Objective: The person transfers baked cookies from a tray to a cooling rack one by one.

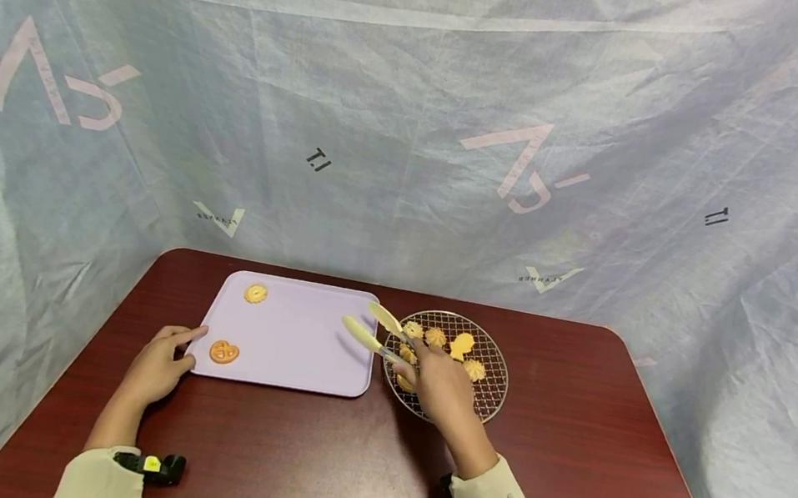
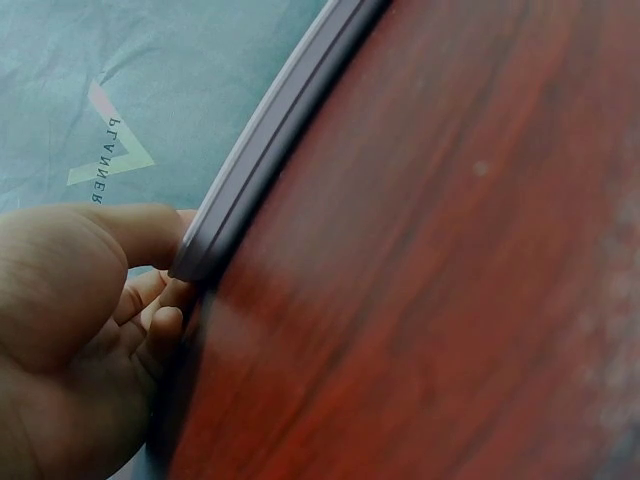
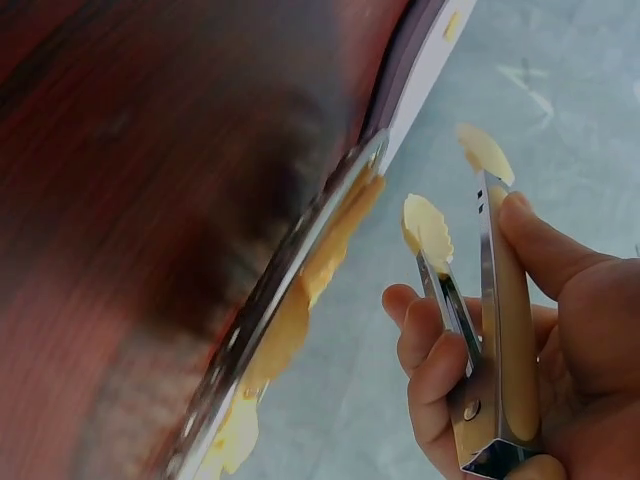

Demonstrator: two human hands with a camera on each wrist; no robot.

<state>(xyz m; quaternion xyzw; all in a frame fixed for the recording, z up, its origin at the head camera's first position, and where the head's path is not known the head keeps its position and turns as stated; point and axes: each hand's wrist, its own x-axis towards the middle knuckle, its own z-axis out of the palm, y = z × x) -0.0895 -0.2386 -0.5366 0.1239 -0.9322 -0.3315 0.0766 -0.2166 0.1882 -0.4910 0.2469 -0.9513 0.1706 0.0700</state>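
In the head view my left hand (image 1: 155,364) is at the near left corner of a pale lilac tray (image 1: 303,342), thumb and index finger on its rim. The left wrist view shows the thumb against the tray's rim (image 2: 265,140). A round scalloped cookie (image 1: 255,292) and a brown heart-shaped cookie (image 1: 224,352) lie on the tray. My right hand (image 1: 443,385) holds metal tongs (image 3: 490,330) with pale yellow tips. Those tips stand apart over the tray's right edge, nothing between them. Below the right hand is a round wire rack (image 1: 496,396) with several cookies, some partly hidden.
Both tray and rack lie on a dark red-brown wooden table (image 1: 265,459), the rack just right of the tray. A fish-shaped cookie (image 1: 462,346) and a flower-shaped one (image 1: 474,369) are on the rack. Grey-blue cloth (image 1: 399,131) hangs behind and at both sides.
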